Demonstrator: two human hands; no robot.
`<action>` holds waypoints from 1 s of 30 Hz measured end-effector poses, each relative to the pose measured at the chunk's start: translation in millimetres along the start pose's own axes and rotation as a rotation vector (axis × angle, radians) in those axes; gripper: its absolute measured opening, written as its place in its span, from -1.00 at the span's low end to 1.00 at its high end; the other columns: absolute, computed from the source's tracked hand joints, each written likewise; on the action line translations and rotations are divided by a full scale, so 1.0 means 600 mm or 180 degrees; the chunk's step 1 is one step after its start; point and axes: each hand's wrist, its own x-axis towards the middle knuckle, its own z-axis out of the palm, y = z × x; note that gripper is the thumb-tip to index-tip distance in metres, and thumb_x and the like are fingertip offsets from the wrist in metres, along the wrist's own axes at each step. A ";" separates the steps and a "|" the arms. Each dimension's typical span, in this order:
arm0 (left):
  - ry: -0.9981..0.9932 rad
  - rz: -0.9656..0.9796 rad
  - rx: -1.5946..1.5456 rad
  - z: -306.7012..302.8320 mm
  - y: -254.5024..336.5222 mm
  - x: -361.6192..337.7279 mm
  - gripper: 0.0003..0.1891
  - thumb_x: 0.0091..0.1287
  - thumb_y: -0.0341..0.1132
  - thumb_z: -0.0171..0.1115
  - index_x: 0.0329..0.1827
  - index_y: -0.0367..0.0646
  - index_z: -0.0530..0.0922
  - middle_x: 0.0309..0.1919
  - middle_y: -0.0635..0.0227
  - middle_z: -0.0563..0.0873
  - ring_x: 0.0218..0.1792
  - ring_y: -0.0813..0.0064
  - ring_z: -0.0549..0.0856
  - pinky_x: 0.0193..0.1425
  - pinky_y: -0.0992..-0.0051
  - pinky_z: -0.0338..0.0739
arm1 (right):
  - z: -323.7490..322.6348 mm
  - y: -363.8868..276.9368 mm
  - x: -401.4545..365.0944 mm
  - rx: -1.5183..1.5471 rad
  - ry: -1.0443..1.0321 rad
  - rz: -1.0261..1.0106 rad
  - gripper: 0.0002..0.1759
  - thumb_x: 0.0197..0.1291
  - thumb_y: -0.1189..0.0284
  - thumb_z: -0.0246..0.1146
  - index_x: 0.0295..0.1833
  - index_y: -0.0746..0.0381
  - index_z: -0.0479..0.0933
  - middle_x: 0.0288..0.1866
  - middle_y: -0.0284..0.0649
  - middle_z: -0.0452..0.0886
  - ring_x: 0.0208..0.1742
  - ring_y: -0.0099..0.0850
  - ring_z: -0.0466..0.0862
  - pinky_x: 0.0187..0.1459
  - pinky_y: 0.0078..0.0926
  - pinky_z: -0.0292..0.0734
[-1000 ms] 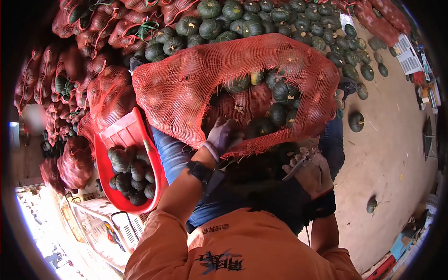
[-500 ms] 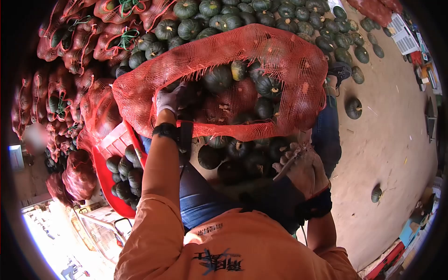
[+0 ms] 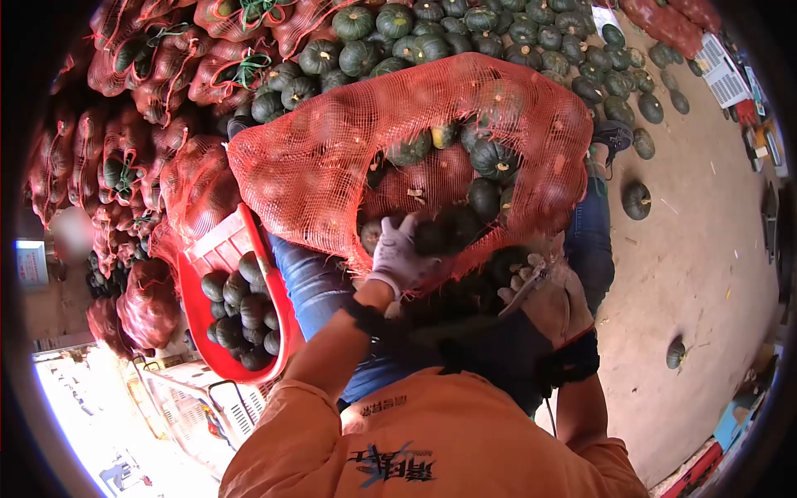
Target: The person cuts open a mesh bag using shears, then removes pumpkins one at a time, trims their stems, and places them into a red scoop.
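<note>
A large red mesh bag (image 3: pixel 324 158) full of dark green squashes lies across the person's legs, with a wide opening in its upper side. My left hand (image 3: pixel 398 253), in a pale glove, is at the near edge of that opening, fingers spread, beside dark squashes (image 3: pixel 452 228). Low on the right, my right hand (image 3: pixel 544 295), also gloved, has its fingers curled around a thin curved tool or strap that I cannot make out, close to the bag's near edge. Dark squashes lie in shadow between the two hands.
A red basket (image 3: pixel 286 336) holding squashes stands at the left. Filled mesh bags (image 3: pixel 199 187) are stacked at the upper left. Loose squashes (image 3: pixel 432 47) cover the floor beyond the bag, and single ones (image 3: pixel 636 200) lie on the right. A white crate (image 3: pixel 721 70) stands at the upper right.
My left hand has come out from the left end of the opening, toward me and right, and its fingers have spread. The opening's near edge has sagged. My right hand has barely moved.
</note>
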 end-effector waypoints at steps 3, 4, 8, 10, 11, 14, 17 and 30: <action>-0.0160 0.0376 -0.3720 -0.116 -0.019 0.058 -0.44 0.17 -0.49 0.46 0.28 -0.14 0.53 0.07 0.31 0.69 0.09 0.39 0.66 0.24 0.39 0.60 | 0.005 0.008 -0.006 -0.0057 0.0044 -0.0041 -0.49 0.40 0.04 0.26 0.23 0.19 0.46 0.04 -0.18 0.53 0.17 -0.17 0.51 0.40 0.12 0.35; 0.0595 0.0817 -0.3531 -0.166 -0.005 0.074 -0.48 0.25 -0.51 0.41 0.30 -0.15 0.51 0.12 0.24 0.66 0.13 0.35 0.65 0.23 0.38 0.61 | 0.010 0.008 -0.006 -0.0087 0.0097 -0.0088 -0.48 0.40 0.04 0.27 0.23 0.19 0.46 0.05 -0.18 0.53 0.16 -0.17 0.51 0.39 0.12 0.35; 0.2942 0.1715 -0.2082 -0.307 0.052 0.115 -0.69 0.56 -0.49 0.14 0.32 -0.18 0.52 0.18 0.22 0.63 0.18 0.39 0.61 0.32 0.40 0.55 | -0.002 0.001 0.001 -0.0008 0.0186 0.0032 -0.48 0.37 0.05 0.28 0.23 0.19 0.46 0.07 -0.17 0.52 0.16 -0.16 0.51 0.40 0.13 0.34; 0.1661 0.2019 -0.3254 -0.278 0.074 0.111 -0.74 0.64 -0.40 0.09 0.28 -0.22 0.56 0.09 0.33 0.68 0.12 0.53 0.61 0.33 0.48 0.50 | -0.008 0.000 0.005 0.0089 0.0166 0.0099 -0.48 0.37 0.07 0.28 0.24 0.19 0.45 0.08 -0.17 0.52 0.16 -0.17 0.51 0.40 0.13 0.34; 0.1043 0.1572 -0.3186 -0.219 0.056 0.109 -0.72 0.64 -0.38 0.09 0.31 -0.26 0.54 0.11 0.36 0.68 0.11 0.58 0.62 0.31 0.51 0.50 | -0.008 0.000 0.006 0.0061 0.0161 0.0079 -0.48 0.38 0.07 0.28 0.25 0.19 0.45 0.08 -0.17 0.52 0.16 -0.17 0.51 0.40 0.13 0.34; 0.0051 0.0376 0.0203 -0.066 -0.042 0.126 -0.22 0.23 0.04 0.49 0.44 -0.16 0.45 0.39 -0.04 0.52 0.44 -0.07 0.47 0.53 0.13 0.40 | -0.007 0.002 0.003 0.0001 0.0202 0.0040 -0.48 0.39 0.08 0.27 0.27 0.20 0.44 0.08 -0.17 0.53 0.16 -0.17 0.51 0.39 0.13 0.35; -0.0494 0.0092 0.0453 0.063 -0.103 0.125 -0.17 0.14 -0.07 0.59 0.47 -0.08 0.40 0.36 0.00 0.53 0.39 -0.02 0.54 0.46 0.17 0.49 | -0.002 0.005 -0.003 0.0015 0.0209 0.0027 -0.49 0.41 0.11 0.25 0.29 0.21 0.43 0.08 -0.16 0.53 0.16 -0.17 0.52 0.38 0.15 0.37; -0.1322 -0.0335 -0.6384 -0.066 -0.039 -0.125 -0.28 0.41 0.35 0.19 0.48 0.12 0.44 0.30 0.15 0.64 0.23 0.13 0.70 0.09 0.08 0.75 | 0.067 0.029 -0.018 -0.1792 0.1062 -0.0058 -0.61 0.25 0.54 0.28 0.19 0.19 0.47 -0.06 -0.22 0.55 -0.02 -0.34 0.62 0.26 -0.16 0.58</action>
